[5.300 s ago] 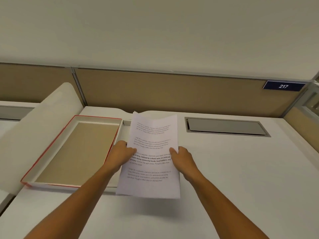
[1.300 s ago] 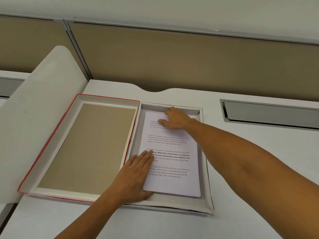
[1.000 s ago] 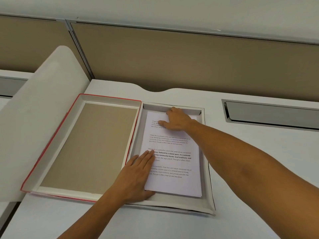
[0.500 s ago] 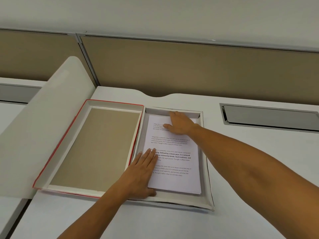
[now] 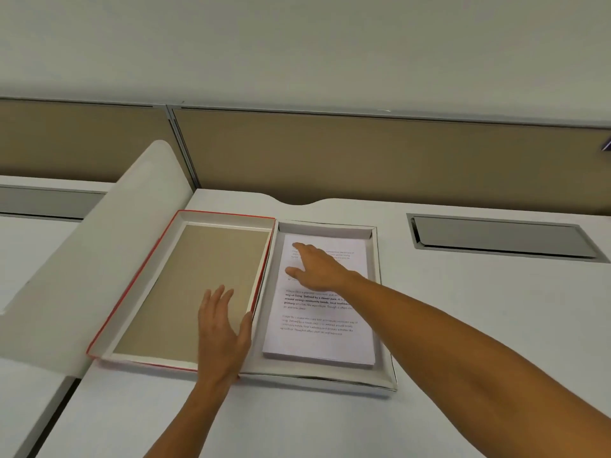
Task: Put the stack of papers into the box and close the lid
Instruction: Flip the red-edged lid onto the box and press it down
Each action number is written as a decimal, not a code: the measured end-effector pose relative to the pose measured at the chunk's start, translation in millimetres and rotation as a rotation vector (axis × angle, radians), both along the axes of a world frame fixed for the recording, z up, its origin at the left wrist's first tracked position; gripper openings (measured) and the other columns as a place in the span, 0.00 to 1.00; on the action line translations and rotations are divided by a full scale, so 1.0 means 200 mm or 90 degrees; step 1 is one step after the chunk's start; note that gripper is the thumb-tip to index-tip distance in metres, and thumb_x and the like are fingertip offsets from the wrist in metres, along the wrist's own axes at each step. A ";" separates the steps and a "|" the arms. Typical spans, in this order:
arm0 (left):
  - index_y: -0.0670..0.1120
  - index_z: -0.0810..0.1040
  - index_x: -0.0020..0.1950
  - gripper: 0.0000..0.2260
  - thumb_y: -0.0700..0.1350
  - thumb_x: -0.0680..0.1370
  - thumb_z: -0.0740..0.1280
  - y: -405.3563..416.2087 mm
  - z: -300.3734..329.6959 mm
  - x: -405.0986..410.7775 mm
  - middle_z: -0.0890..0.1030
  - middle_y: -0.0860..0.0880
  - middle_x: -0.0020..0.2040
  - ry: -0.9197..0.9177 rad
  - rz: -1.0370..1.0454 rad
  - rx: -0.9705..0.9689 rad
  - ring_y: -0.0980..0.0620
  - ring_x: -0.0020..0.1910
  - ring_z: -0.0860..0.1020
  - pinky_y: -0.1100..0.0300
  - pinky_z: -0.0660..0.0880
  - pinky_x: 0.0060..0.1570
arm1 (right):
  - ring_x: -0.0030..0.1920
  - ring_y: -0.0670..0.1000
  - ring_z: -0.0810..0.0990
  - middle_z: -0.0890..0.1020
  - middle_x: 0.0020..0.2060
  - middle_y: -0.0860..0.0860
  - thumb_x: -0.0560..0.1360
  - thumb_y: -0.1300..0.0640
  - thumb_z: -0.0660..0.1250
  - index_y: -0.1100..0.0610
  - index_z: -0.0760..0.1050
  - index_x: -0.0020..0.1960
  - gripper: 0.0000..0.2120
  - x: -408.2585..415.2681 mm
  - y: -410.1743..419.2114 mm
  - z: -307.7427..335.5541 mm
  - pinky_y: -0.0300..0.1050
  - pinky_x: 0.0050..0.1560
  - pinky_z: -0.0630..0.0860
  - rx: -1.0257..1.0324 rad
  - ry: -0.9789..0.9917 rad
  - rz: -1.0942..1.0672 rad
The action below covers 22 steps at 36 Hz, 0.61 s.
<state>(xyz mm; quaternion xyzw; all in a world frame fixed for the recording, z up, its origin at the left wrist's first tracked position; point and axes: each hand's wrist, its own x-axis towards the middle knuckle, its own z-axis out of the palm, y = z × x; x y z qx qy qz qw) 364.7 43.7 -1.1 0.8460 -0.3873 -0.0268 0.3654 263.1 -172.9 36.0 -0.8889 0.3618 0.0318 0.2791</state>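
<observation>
Desk: a smooth white desk (image 5: 463, 325) stands before a tan fabric partition (image 5: 363, 160) and a pale plain wall; a grey rectangular hatch (image 5: 499, 238) is set in the desk, well to the right of the fingers.
Right hand: the right hand (image 5: 319, 267) lies over the far half of the sheet, fingers (image 5: 299, 247) spread and flat, pointing to the left; it grips nothing. I cannot tell if the palm presses or only hovers.
Left hand: the left hand (image 5: 223, 328) is open and flat, fingers together, over the near right part of the lid, the thumb at the lid's right wall. It has hold of nothing.
Stack of papers: the stack of papers (image 5: 320, 338) lies flat inside the box, under the right fingers; white thin sheets, rectangular, with printed text in four blocks.
Box: the box (image 5: 385, 358) is a shallow white cardboard tray, rectangular, with low walls all around the stack.
Lid: the lid (image 5: 198, 276) lies open, upside down, touching the left wall of the box; brown rough cardboard inside, white walls, thin red edge.
Change: half a second ago the left hand rested on the near left corner of the stack; now it is over the lid. The right fingers have slid from the far edge toward the left.
Count: two hands, one stack, one box, one lid, one hatch.
</observation>
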 end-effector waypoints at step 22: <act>0.33 0.69 0.62 0.31 0.53 0.72 0.74 0.36 -0.05 0.21 0.69 0.32 0.62 0.443 0.635 0.068 0.33 0.59 0.69 0.41 0.70 0.59 | 0.78 0.60 0.59 0.57 0.80 0.55 0.81 0.44 0.61 0.52 0.52 0.80 0.33 0.02 0.50 0.07 0.60 0.76 0.60 0.073 -0.054 0.056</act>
